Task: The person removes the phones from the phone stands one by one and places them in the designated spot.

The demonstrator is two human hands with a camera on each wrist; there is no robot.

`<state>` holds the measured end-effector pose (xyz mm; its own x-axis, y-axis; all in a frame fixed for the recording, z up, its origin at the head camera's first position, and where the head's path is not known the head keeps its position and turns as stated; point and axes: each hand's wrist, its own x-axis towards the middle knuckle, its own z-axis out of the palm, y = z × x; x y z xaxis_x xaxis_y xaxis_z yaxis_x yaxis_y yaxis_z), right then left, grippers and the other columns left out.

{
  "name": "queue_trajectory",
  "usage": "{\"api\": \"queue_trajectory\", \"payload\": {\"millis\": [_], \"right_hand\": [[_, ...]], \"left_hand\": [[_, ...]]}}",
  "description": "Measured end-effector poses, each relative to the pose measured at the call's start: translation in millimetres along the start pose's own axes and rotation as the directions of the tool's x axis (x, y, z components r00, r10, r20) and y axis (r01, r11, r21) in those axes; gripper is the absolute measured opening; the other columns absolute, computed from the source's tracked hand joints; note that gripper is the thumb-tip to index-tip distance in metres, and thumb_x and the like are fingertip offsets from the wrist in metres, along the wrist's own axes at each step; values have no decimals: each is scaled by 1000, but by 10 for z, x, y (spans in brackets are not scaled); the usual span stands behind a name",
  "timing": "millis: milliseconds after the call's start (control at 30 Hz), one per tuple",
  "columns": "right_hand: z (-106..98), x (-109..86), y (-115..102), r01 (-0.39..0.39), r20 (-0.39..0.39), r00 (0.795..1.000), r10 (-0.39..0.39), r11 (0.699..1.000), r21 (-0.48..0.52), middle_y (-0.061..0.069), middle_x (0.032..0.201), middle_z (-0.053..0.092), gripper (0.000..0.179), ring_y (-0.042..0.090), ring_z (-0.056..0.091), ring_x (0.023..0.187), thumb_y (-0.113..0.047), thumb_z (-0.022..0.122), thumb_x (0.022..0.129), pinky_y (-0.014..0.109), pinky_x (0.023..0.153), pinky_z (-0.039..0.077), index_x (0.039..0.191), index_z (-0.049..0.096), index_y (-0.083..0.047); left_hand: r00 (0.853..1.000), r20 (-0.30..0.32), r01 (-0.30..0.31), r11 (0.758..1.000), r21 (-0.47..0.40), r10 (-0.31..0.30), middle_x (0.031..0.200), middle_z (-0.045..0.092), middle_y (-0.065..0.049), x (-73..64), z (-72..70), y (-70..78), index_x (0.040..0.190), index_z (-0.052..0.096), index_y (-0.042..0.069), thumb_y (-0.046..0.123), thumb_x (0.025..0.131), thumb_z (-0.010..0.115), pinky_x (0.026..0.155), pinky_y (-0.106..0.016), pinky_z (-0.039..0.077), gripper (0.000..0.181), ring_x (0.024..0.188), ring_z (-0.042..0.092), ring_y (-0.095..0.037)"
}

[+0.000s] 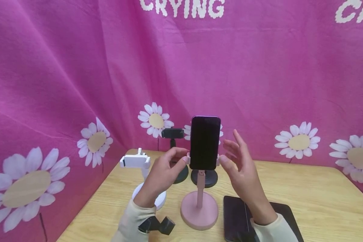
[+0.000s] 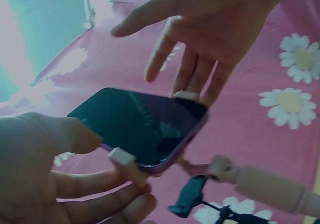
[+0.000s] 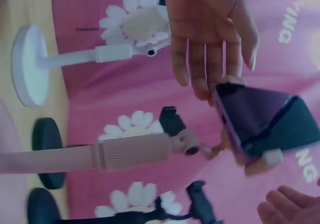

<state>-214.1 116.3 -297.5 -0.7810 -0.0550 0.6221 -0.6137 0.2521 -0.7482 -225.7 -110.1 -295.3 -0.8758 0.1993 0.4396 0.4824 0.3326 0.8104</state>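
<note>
A smartphone (image 1: 205, 143) with a dark screen stands upright in the clamp of a pink phone stand (image 1: 199, 210). My left hand (image 1: 164, 171) is at the phone's left side, its thumb tip beside the pale clamp end (image 2: 122, 156). In the right wrist view the left hand (image 3: 207, 28) shows straight fingers, their tips right at the clamp. My right hand (image 1: 245, 171) is raised on the phone's other side with fingers spread, its thumb near the right clamp end (image 1: 218, 160). Nothing is held in the right hand.
A white phone stand (image 1: 135, 161) is left of the pink one. Two black stands are behind, one clamp (image 1: 173, 133) showing and one base (image 1: 210, 178) partly hidden. Dark flat devices (image 1: 285, 215) lie on the wooden table (image 1: 329, 195) under my right forearm. A pink flowered cloth (image 1: 254, 84) hangs behind.
</note>
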Motion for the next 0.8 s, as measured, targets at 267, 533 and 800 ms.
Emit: {"api": "queue_trajectory", "payload": {"millis": [267,533,800], "right_hand": [[321,194,-162,245,-104,952,-287,921,-302,11,138,45,105,24,49,121,-24,83,76,50,94,47,155,14,-27],[553,297,-165,282,-184,896,-405,838,-468,17,132,45,107,26,47,115,-29,85,71,45,84,52,155,19,-17],[711,328,-93,226,-264,877,-402,828,-513,20,119,43,110,27,47,103,-32,86,70,42,76,51,155,17,-15]], "left_hand": [[999,-19,-33,997,70,35,98,67,3,90,-32,-1,111,67,14,25,89,70,82,-34,52,25,89,62,-15],[1000,9,-27,996,87,27,95,66,5,119,-23,10,112,65,16,23,85,74,80,-33,52,29,87,62,-12],[999,2,-45,992,114,45,93,65,3,109,-31,1,110,65,14,19,84,75,77,-31,53,28,85,62,-14]]}}
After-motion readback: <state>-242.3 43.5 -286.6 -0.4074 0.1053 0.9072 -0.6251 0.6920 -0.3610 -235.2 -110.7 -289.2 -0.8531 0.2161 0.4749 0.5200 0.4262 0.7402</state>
